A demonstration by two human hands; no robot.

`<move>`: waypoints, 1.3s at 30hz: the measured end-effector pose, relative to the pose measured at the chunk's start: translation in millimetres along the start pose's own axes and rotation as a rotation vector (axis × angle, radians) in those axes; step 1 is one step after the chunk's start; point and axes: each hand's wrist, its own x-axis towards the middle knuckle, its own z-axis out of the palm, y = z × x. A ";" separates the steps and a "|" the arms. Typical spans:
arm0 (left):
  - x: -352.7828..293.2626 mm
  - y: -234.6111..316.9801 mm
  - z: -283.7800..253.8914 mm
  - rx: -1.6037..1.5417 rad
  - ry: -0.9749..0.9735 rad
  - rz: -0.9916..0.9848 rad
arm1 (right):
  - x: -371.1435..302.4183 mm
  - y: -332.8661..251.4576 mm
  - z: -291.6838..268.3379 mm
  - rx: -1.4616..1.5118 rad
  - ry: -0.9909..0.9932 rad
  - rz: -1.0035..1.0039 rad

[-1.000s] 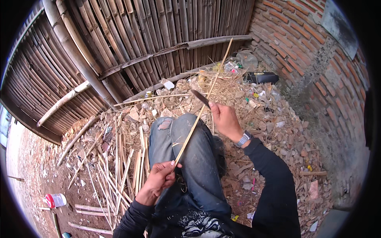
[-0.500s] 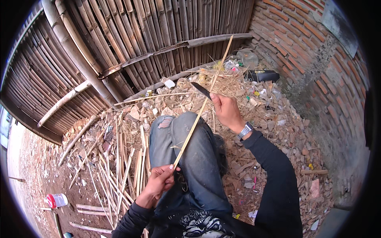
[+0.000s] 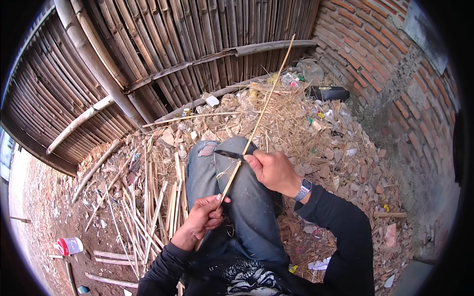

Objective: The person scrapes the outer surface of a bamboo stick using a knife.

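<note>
Over my jeans-clad knees, my left hand (image 3: 204, 216) pinches the lower end of a long, thin bamboo strip (image 3: 265, 108). The strip slants up and away to the right, its far tip in front of the bamboo wall. My right hand (image 3: 277, 171) is closed around a knife, its handle hidden in my fingers. The dark knife blade (image 3: 228, 155) points left and lies across the strip, above my knee. A thin pale shaving (image 3: 223, 173) curls beside the strip, between the blade and my left hand.
Several split bamboo strips (image 3: 154, 212) lie on the ground to my left. A clear tub with a red lid (image 3: 69, 245) is farther left. Rubble and dry shavings (image 3: 291, 116) cover the ground ahead. A bamboo wall (image 3: 197, 39) stands in front, a brick wall (image 3: 390, 64) at right.
My right hand has drawn the knife down along the strip toward me, from beyond my knees to above them. My left hand keeps its hold at the strip's lower end, nearly in place.
</note>
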 end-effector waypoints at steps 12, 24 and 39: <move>15.2 9.4 22.8 0.046 -0.006 0.072 | -4.9 -13.3 -22.2 0.235 0.003 0.245; 13.5 85.2 118.1 0.071 0.108 1.246 | -5.7 -90.7 -33.9 0.742 0.154 0.006; -88.7 99.8 27.2 2.025 0.706 1.147 | 7.7 42.4 -121.4 0.407 0.053 0.242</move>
